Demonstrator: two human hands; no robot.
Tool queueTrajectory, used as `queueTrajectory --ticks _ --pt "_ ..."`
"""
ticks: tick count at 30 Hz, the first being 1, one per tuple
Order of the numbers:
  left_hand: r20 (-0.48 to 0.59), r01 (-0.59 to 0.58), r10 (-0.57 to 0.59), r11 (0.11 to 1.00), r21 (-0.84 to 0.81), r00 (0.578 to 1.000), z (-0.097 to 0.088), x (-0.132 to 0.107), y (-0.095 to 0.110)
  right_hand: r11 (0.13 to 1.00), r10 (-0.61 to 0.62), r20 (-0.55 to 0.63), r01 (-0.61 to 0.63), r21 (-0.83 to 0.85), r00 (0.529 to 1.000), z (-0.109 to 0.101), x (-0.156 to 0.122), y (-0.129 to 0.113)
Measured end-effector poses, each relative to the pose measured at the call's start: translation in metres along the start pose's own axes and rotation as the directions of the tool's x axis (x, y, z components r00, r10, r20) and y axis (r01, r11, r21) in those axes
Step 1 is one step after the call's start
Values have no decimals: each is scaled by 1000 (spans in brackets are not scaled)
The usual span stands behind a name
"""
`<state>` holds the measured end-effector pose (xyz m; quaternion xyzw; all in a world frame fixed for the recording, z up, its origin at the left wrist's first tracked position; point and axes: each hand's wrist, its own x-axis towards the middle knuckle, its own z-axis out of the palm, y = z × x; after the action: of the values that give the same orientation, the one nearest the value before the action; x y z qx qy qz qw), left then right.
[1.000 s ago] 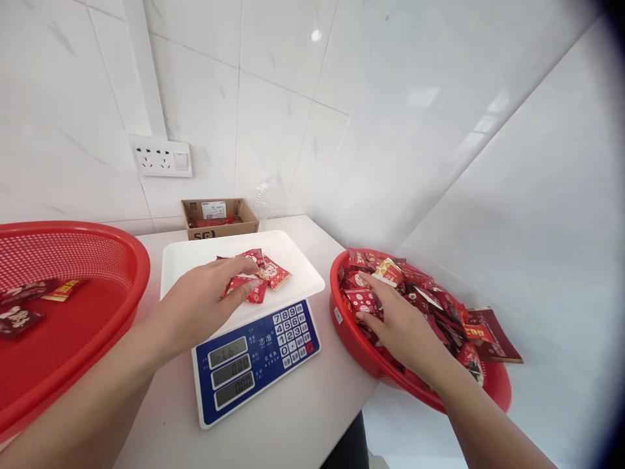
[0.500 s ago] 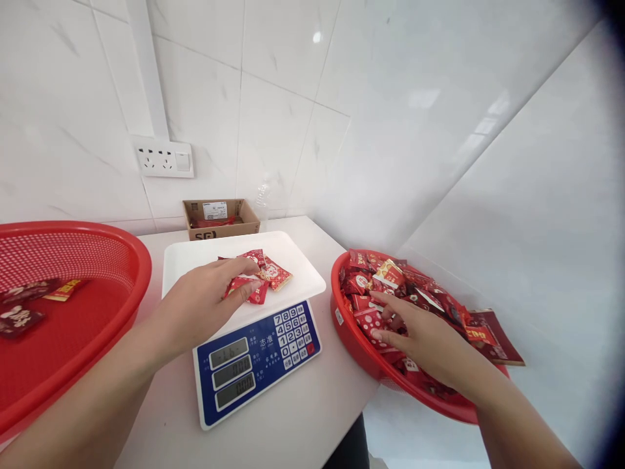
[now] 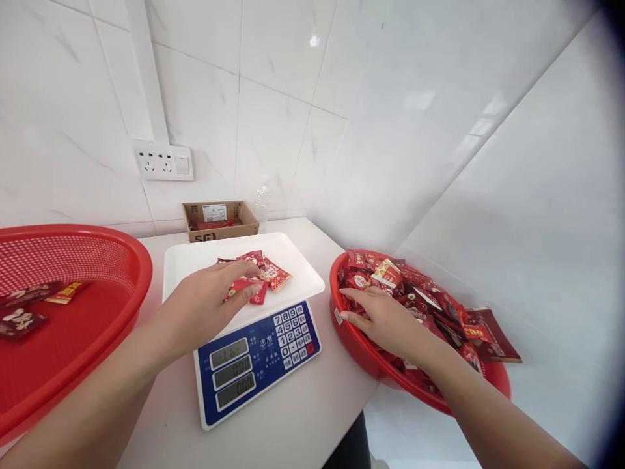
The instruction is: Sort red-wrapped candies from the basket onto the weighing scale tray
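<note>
My left hand point(image 3: 212, 303) is over the white weighing pan point(image 3: 297, 270) of a digital scale. Its thumb and index finger stand apart around several small red snack packets point(image 3: 276, 273), which lie on the pan; the other fingers are hidden. My right hand point(image 3: 388, 319) reaches over the near-left part of a red plastic basket point(image 3: 359, 352) heaped with red and dark red packets point(image 3: 420, 296). Thumb and index finger are spread close to the basket's left rim, with no packet visible between them. Below the pan, the scale's blue panel point(image 3: 268, 358) shows displays and number keys.
On the left stands a large red basket point(image 3: 139, 273) with a few packets point(image 3: 22, 321) in it. A small cardboard box point(image 3: 222, 231) sits by the tiled wall behind the scale. The white table point(image 3: 312, 404) ends between scale and right basket. A socket plate point(image 3: 163, 161) is on the wall.
My right hand has moved left across the packets towards the basket's left rim. My left hand stays at the packets on the pan.
</note>
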<state>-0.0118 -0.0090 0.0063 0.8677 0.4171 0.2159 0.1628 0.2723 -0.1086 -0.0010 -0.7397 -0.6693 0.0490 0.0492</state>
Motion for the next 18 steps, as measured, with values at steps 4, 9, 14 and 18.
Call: queueTrajectory --ticks 4,9,14,18 --pt "9 2 -2 1000 -4 1000 -1 0 0 999 17 8 -18 28 1000 2 1 -3" --pt "17 -9 9 1000 1 1000 -1 1 0 997 49 23 -51 65 999 -2 -4 -9" --pt "29 -4 3 1000 14 1000 -1 1 0 993 97 89 -102 59 991 -5 -5 -6" --pt "31 -10 9 1000 19 999 1 2 -1 990 106 125 -116 77 986 -4 -5 -2"
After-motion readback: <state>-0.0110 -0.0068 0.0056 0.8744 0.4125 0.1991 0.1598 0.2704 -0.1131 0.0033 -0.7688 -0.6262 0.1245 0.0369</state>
